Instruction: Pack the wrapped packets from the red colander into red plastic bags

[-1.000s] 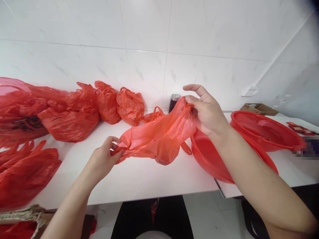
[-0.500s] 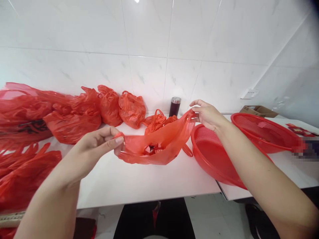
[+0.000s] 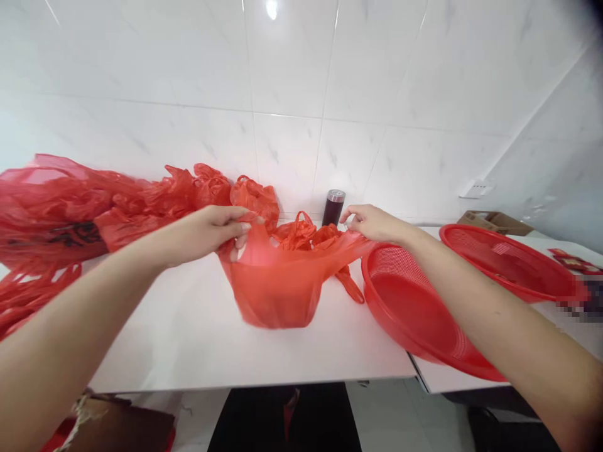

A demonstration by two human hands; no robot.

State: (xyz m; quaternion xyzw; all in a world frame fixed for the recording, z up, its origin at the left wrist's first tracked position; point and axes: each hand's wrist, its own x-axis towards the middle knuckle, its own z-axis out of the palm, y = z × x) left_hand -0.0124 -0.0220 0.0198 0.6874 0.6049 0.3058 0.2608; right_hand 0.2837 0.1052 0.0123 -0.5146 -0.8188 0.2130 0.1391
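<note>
A thin red plastic bag (image 3: 277, 292) hangs stretched between my two hands, above the white table (image 3: 188, 339). My left hand (image 3: 221, 232) is closed on the bag's upper left part. At the upper right, my right hand (image 3: 370, 223) pinches the other side of the bag. The bag sags in the middle with a flat, weighted bottom, and its side hides what lies inside.
Filled red bags (image 3: 257, 199) line the wall to the left. Crumpled red bags (image 3: 296, 232) and a dark tumbler (image 3: 333, 208) stand behind. Two red mesh baskets (image 3: 409, 307) sit at the right, near a cardboard box (image 3: 494, 221).
Both hands have lifted the bag's edges, my left hand moving up and right. The bag's opening, which showed printed items inside, has tilted away, and its lower part now hangs down.
</note>
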